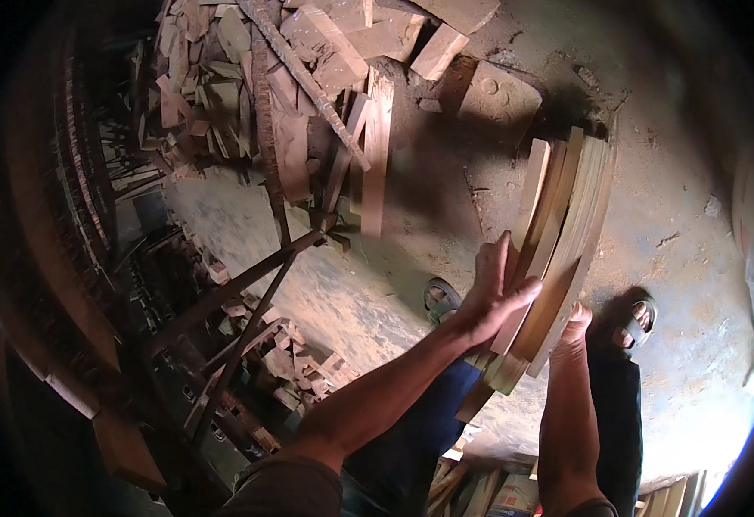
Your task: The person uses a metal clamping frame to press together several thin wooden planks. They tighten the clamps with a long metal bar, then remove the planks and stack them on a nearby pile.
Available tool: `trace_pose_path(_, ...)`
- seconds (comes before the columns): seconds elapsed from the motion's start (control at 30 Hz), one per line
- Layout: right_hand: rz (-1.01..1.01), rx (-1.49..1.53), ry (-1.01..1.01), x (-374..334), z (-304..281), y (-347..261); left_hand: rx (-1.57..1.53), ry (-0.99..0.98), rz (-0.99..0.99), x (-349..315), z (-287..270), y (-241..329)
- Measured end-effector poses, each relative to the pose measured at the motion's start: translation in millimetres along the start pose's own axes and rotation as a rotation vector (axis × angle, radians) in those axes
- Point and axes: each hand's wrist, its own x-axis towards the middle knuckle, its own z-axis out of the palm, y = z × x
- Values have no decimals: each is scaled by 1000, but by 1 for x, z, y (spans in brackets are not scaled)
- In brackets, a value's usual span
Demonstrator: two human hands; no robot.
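Observation:
I carry a bundle of several long wooden planks [564, 237], stacked side by side with uneven ends, in front of my legs. My left hand [493, 293] presses against the bundle's left side, its thumb lying across the top edges and its forefinger stretched along the outer plank. On the opposite side, nearer the lower end, my right hand [574, 329] grips the planks. Its thumb shows, while most of its fingers are hidden behind the wood.
Wood offcuts [213, 77] lie heaped at the far left, beside longer boards [377, 155]. A dark metal frame [239, 280] stands left of me, with more offcuts [295, 366] beneath it. A flat slab [502, 99] lies on the dusty floor [670, 207]. My sandalled feet stand below the planks.

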Motion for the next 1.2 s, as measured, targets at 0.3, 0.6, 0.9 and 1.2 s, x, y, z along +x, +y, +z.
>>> trace_pose_path(0.3,-36,165,12,4,-23,11,195,507,124,47,-71,-110)
trace_pose_path(0.6,58,190,-97,-2,-45,-8,569,859,-325,111,-299,-222)
trace_pose_path(0.9,10,138,-43,-4,-18,-5,744,541,-376,114,-270,-202)
trace_pose_path(1.2,23,65,-11,-6,-13,-8,-256,680,46,98,-188,-203)
